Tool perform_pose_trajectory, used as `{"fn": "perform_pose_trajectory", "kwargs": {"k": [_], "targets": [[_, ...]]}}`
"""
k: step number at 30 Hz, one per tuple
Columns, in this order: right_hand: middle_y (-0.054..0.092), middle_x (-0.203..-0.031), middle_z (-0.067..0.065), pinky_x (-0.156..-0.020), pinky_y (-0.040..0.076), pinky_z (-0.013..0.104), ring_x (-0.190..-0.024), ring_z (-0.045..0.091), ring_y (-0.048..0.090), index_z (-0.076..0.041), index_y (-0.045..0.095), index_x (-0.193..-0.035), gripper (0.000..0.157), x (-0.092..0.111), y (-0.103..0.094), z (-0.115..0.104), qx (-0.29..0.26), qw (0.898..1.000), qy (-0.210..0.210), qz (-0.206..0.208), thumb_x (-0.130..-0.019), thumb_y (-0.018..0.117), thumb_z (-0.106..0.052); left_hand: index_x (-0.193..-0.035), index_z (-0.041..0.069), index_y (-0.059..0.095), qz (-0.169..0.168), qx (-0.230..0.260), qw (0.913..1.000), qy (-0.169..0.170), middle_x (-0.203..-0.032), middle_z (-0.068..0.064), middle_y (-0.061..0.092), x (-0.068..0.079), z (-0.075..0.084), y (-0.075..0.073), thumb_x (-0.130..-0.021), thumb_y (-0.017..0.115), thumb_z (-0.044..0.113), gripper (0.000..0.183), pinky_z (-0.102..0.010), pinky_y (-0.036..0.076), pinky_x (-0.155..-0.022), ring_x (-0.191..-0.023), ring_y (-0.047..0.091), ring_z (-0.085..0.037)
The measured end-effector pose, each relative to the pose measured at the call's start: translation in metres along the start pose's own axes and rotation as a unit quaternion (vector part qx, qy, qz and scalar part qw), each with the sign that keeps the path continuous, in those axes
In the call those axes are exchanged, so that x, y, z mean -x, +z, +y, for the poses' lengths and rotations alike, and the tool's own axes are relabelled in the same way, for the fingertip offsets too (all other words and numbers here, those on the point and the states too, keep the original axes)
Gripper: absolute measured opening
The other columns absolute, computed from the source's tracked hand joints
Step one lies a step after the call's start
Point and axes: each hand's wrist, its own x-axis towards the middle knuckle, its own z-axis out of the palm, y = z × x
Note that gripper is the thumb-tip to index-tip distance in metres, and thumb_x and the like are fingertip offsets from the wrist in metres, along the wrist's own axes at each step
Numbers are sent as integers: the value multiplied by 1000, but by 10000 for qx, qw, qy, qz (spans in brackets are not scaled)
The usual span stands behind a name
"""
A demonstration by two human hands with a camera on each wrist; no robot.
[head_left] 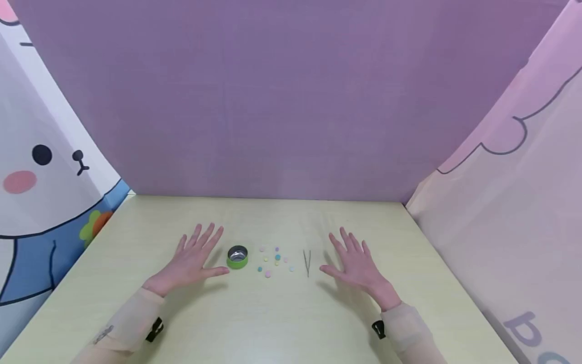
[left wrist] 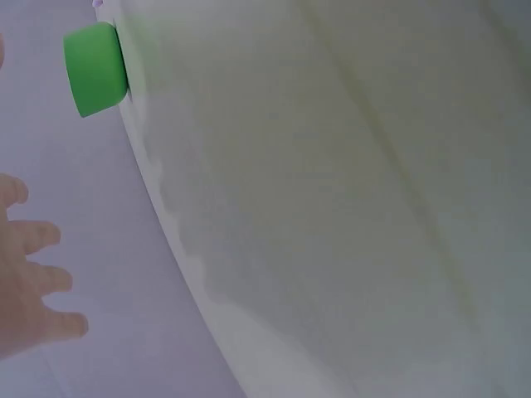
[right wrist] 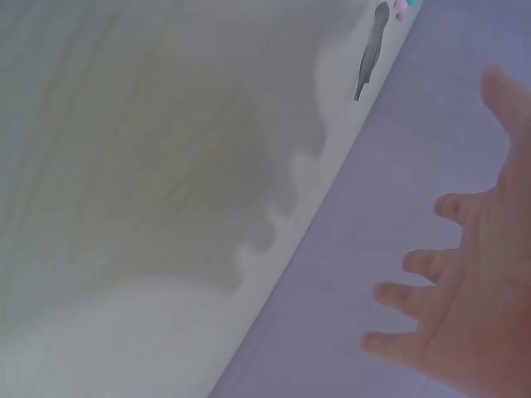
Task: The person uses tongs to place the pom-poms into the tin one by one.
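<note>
My left hand (head_left: 190, 264) hovers over the table with its fingers spread and holds nothing. Just right of it stands a small round green tin (head_left: 237, 258), open at the top with a silvery inside; the left wrist view shows the tin's green side (left wrist: 96, 70). Several small pastel beads (head_left: 277, 257) lie scattered in the middle, pink, blue, yellow and purple. Right of them lie metal tweezers (head_left: 307, 264), also seen as grey tweezers (right wrist: 372, 50) in the right wrist view. My right hand (head_left: 356, 265), fingers spread and holding nothing, hovers to the right of the tweezers.
The pale wooden table (head_left: 263, 323) runs back to a purple backdrop (head_left: 273, 111). A cartoon-printed cloth (head_left: 50, 202) hangs along the left side, and a pink and white cloth (head_left: 514, 217) along the right.
</note>
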Motion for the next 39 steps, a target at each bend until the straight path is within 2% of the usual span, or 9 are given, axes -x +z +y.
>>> {"fn": "perform_pose_trajectory", "kwargs": {"k": [3,5,8,10,13,20,25,32,39], "targets": [[22,-163,22,-111,34,67,-141,47,38,-10,37,-153,82,0,1,-2,-22,10000,45,-27,-91,58,-60,-157,5,22,-86,164,9998,66,-163,-25,20,0,0,0,-83,68,62,104,-75,14,-114,-148,12,-54],[34,-157,23,-103,44,63,-133,44,47,-6,45,-147,77,-1,1,-4,-34,10000,74,5,-91,58,-58,-157,1,21,-171,342,9992,122,-162,-25,21,-1,-1,1,-84,68,61,105,-72,18,-115,-148,14,-54],[56,-134,19,-81,55,49,-110,34,61,-2,57,-130,66,-3,1,-7,-64,9999,57,61,-92,60,-55,-155,-3,22,-325,708,9969,141,-160,-27,24,-3,-3,2,-83,70,58,106,-69,25,-115,-147,19,-54],[62,-114,13,-67,53,37,-90,24,61,-1,60,-118,57,-5,2,-9,-124,9999,54,55,-92,62,-52,-154,-4,25,-420,940,9946,135,-159,-27,28,-5,-6,3,-83,72,57,106,-67,27,-115,-146,24,-53],[59,-93,5,-54,42,26,-71,15,51,-4,60,-102,47,-9,3,-12,-165,9998,86,-35,-91,64,-50,-154,-4,27,-584,1217,9908,93,-158,-26,32,-10,-11,5,-82,74,55,104,-63,30,-116,-145,30,-49],[50,-76,-1,-51,35,23,-61,12,42,-9,54,-87,41,-13,9,-18,-177,9992,110,-332,-92,63,-49,-152,-4,31,-728,1491,9859,199,-155,-24,38,-20,-12,10,-80,78,48,100,-60,32,-117,-143,37,-45],[52,-75,-2,-54,38,24,-62,11,45,-11,55,-84,41,-18,19,-23,-260,9976,220,-598,-93,62,-50,-152,-5,30,-766,1650,9833,114,-156,-26,36,-26,-13,17,-79,80,45,102,-62,30,-117,-143,34,-47],[53,-74,-3,-58,41,26,-65,12,49,-13,53,-80,42,-23,22,-31,-377,9943,525,-845,-96,56,-52,-155,-1,24,-836,2021,9758,-57,-160,-21,31,-32,-16,28,-77,82,42,107,-59,25,-120,-147,30,-42],[52,-72,-3,-56,40,25,-64,12,48,-13,53,-79,41,-26,27,-38,-369,9927,479,-1043,-96,57,-50,-154,0,28,-841,2219,9714,37,-158,-21,35,-35,-17,38,-74,85,41,106,-58,27,-120,-146,33,-41]]}}
